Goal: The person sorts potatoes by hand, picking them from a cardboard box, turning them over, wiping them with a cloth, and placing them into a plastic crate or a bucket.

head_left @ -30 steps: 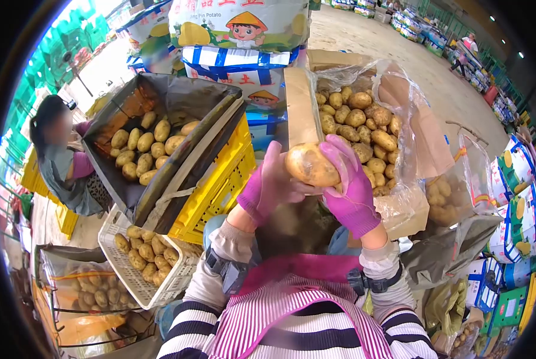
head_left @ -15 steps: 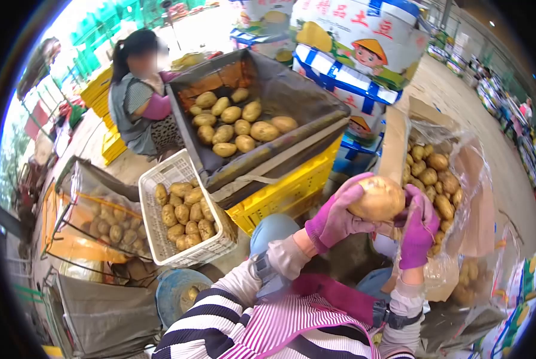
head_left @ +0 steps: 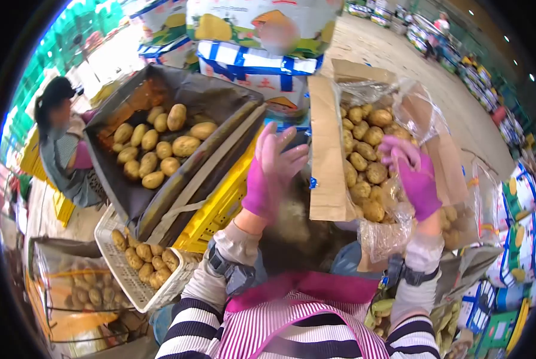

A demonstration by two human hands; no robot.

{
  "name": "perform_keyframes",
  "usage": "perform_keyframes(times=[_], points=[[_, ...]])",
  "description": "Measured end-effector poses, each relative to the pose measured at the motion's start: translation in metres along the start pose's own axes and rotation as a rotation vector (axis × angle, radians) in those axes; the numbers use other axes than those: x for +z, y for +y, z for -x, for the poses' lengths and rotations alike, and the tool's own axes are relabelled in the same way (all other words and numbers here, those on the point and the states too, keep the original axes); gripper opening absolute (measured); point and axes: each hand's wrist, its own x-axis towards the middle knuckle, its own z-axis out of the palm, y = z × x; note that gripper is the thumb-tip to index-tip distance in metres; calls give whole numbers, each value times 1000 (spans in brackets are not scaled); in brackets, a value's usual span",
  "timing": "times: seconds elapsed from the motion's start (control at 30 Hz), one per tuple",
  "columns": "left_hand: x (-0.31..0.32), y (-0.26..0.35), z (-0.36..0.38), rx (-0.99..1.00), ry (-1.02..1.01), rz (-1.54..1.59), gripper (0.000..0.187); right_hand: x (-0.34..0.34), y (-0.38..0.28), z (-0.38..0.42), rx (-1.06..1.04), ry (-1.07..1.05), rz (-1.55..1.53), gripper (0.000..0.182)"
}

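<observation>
My left hand (head_left: 274, 170), in a pink and purple glove, is raised with its fingers apart and nothing in it, between the grey-lined bin (head_left: 154, 206) and the open cardboard box (head_left: 328, 149). Over the right part of that box hangs my right hand (head_left: 413, 176), gloved alike, its fingers curved and spread above the potatoes (head_left: 373, 136). No potato shows in its grip. Clear plastic lining (head_left: 388, 239) bunches by the box's near edge. More potatoes (head_left: 186, 145) lie loose in the lined bin.
A white crate (head_left: 121, 272) of potatoes stands at lower left, near a wire-framed bag (head_left: 88, 266) of potatoes. A yellow crate (head_left: 211, 221) supports the lined bin. Printed cartons (head_left: 250, 72) are stacked behind. Another person (head_left: 67, 149) crouches at left.
The large potato has left my hands, and they have moved apart, left hand leftward. My view has turned right. A large potato now shows at the back of the lined bin.
</observation>
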Motion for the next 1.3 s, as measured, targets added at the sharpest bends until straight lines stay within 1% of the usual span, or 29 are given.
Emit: perform_keyframes(times=[0.07, 0.13, 0.17, 0.2, 0.27, 0.33, 0.43, 0.47, 0.5, 0.53, 0.57, 0.6, 0.63, 0.67, 0.7, 0.73, 0.77, 0.8, 0.97, 1.1, 1.2, 1.3], points=[[-1, -22, 6, -12, 22, -231, 61, -26, 14, -41, 27, 100, 93, 32], [-21, -53, 3, 100, -43, -462, 62, -45, 55, -94, -6, 198, 267, 35], [-31, -64, 1, 168, -64, -580, 63, -52, 90, -123, 34, 158, 364, 37], [-33, -73, -1, 211, -21, -523, 59, -53, 117, -151, 69, 119, 461, 40], [-42, -78, -3, 191, 0, -757, 60, -38, 126, -181, 250, -111, 732, 51], [-45, -83, -1, 156, 18, -811, 63, -22, 199, -223, 227, -120, 724, 57], [-40, -80, -4, 134, -4, -814, 65, 21, 229, -251, 213, -134, 955, 63], [-40, -76, -3, 128, -9, -809, 65, 30, 249, -260, 217, -111, 859, 64], [-40, -75, -4, 123, -10, -774, 64, 33, 285, -274, 221, -93, 760, 65], [-40, -76, -7, 111, -16, -770, 64, 48, 282, -277, 227, -79, 661, 66], [-42, -78, -8, 97, -13, -771, 64, 42, 273, -282, 262, -213, 661, 75], [-45, -76, -8, 88, 2, -782, 63, 48, 237, -280, 285, -355, 650, 84], [-43, -75, -10, 103, 12, -773, 61, 50, 258, -285, 290, -424, 508, 83], [-42, -73, -11, 64, 4, -725, 61, 57, 237, -282, 442, -365, 708, 77], [-38, -75, -11, 105, 16, -668, 61, 59, 230, -282, 343, -377, 718, 72], [-41, -80, -11, 90, -19, -645, 61, 51, 297, -307, 215, -385, 802, 69], [-36, -81, -10, 111, -10, -650, 61, 39, 294, -292, 244, -373, 819, 68], [-37, -82, -9, 82, -42, -695, 60, 40, 287, -284, 258, -366, 828, 67], [-37, -94, 0, 101, -5, -796, 59, 30, 280, -265, 268, -346, 851, 63], [-35, -84, 0, 5, -33, -677, 60, 25, 279, -260, 255, -335, 847, 60], [-35, -85, 0, 0, -44, -799, 60, 20, 280, -252, 250, -326, 840, 57], [-32, -76, 3, 5, -75, -696, 58, 21, 281, -249, 239, -314, 825, 55]])
